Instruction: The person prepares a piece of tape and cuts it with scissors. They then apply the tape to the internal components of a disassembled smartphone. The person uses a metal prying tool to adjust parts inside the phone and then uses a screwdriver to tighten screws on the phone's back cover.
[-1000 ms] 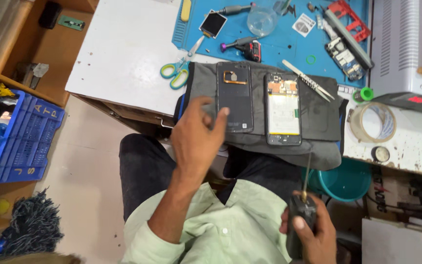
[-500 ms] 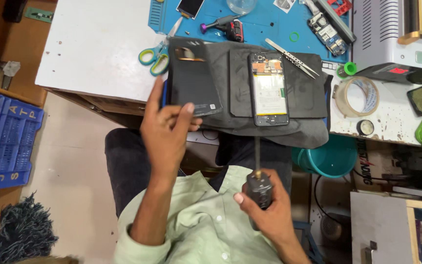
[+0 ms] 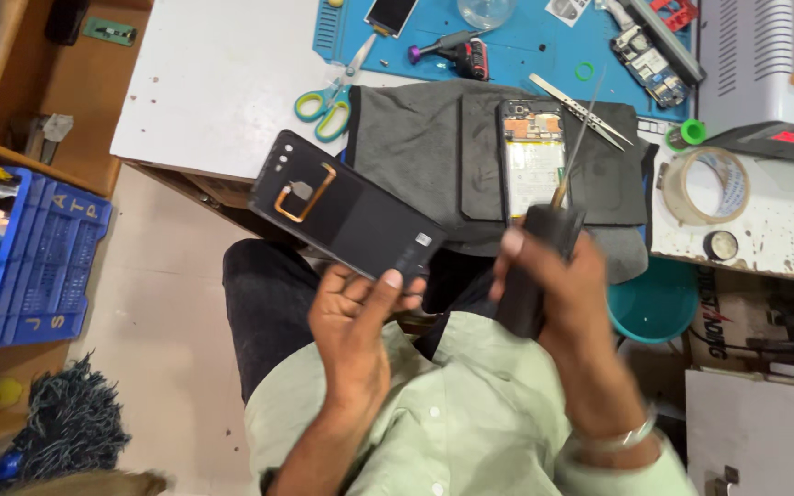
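Off the worktop's [image 3: 213, 101] near edge, over the lap, the left hand [image 3: 353, 332] pinched the black back cover [image 3: 342, 209]; the right hand [image 3: 558, 285] gripped a screwdriver [image 3: 544, 243] beside the opened phone [image 3: 533, 158], scissors [image 3: 328, 92] nearby.

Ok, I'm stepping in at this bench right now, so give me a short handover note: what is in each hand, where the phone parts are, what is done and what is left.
Left hand: holds the black phone back cover by its lower end, inner side up, off the bench.
Right hand: grips a black-handled screwdriver, its thin shaft pointing up over the mat.
Opened phone: lies on the dark grey mat, insides exposed.
Nearby: tweezers at the mat's top right, scissors to its left.
Done: back cover is off.
Left: phone is open, cover not refitted.
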